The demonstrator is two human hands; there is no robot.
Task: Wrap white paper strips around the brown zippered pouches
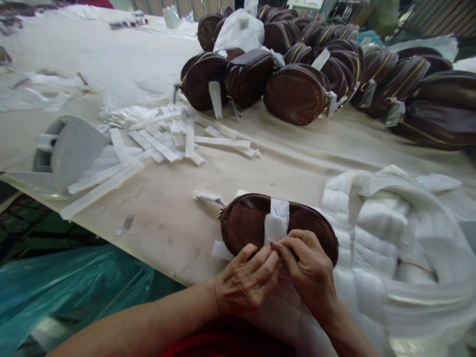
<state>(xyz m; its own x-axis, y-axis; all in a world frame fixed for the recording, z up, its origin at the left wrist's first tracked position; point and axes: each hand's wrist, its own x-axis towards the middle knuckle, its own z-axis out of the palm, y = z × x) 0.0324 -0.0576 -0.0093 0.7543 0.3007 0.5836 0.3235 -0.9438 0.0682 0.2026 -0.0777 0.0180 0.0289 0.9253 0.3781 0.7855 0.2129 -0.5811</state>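
A brown oval zip bag (245,223) lies on the table close in front of me. Across its middle runs a white wrapping strip (277,225). At the bag's near edge, my left hand (253,277) and my right hand (310,263) meet with fingertips pinched together at the strip's lower end. Fingers hide exactly what each one grips there, but the strip goes down into them. A small wrapped tag or pull (208,196) hangs from the gold ring at the bag's left end. More white sheet shows from under the bag.
Many similar brown bags (297,94) are piled at the back right. Loose white strips (159,141) lie scattered at the left, by a grey tape dispenser (74,153). White padded wrapping (368,248) is heaped at the right. Teal plastic (74,292) hangs below the table's front edge.
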